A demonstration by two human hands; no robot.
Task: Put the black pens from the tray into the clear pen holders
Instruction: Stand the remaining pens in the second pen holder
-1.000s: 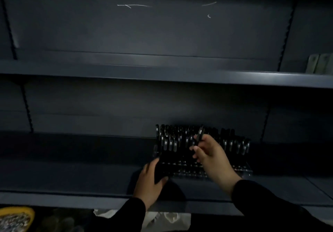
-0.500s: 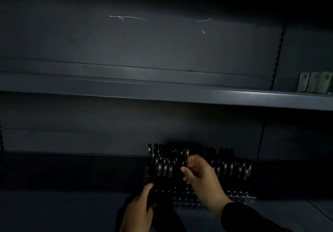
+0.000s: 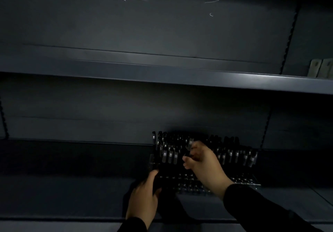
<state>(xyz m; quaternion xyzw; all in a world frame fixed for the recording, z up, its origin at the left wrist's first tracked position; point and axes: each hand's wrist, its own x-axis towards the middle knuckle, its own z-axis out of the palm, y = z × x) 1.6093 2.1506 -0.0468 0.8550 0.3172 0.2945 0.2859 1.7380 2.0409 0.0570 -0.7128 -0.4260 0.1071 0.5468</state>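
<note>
A clear tiered pen holder [image 3: 252, 182] stands on the lower dark shelf, its rows filled with several black pens [image 3: 169, 155]. My right hand [image 3: 203, 165] is over the middle of the rack and pinches one black pen [image 3: 189, 147] upright between thumb and fingers. My left hand [image 3: 144, 197] is at the rack's front left corner, fingers curled round a dark bundle that looks like black pens [image 3: 158, 185]. The scene is very dim and no tray shows.
An upper shelf [image 3: 162, 76] juts out above the rack. Pale packages [image 3: 322, 68] stand at its far right end. The lower shelf [image 3: 72, 195] stretches bare to the left of the rack.
The camera has shifted up and down. My right hand stays over the rack's middle, again holding a pen upright. My left hand keeps its grip at the front left corner.
</note>
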